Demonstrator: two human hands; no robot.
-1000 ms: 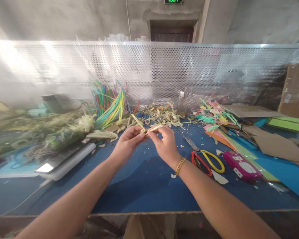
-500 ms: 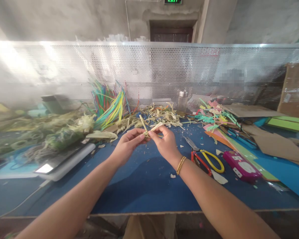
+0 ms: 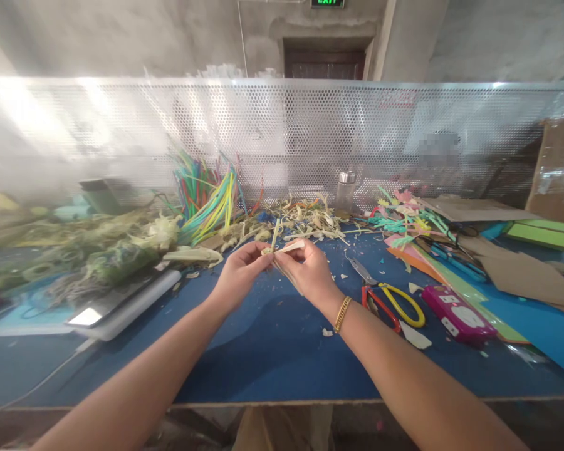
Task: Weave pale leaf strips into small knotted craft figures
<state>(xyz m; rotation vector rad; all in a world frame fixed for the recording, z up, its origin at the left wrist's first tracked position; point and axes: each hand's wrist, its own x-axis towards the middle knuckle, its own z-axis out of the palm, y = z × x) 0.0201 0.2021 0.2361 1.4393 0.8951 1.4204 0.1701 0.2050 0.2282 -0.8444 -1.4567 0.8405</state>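
Above the middle of the blue table (image 3: 272,357), both my hands pinch one small piece folded from pale, straw-like strips (image 3: 275,237). My left hand (image 3: 242,272) grips its folded knot between thumb and forefinger. Close beside it, my right hand (image 3: 310,272), below a gold bracelet, pinches the strips at their right side. One strip end sticks up between the hands, and another points right over the right fingers. A further strip hangs below the right thumb. The fingers partly hide the knot.
Scissors (image 3: 395,304) with red and yellow handles lie right, beside a purple case (image 3: 458,313) and coloured paper (image 3: 536,313). Straw scraps (image 3: 310,216) and colourful stems (image 3: 211,200) lie behind. A laptop-like device (image 3: 126,307) is at left. A glass bottle (image 3: 345,191) stands before the perforated screen (image 3: 272,125).
The upright strip has swung from leaning left to nearly vertical. A strip now shows below my right thumb. The folded knot has shifted slightly left and is more covered by the fingers.
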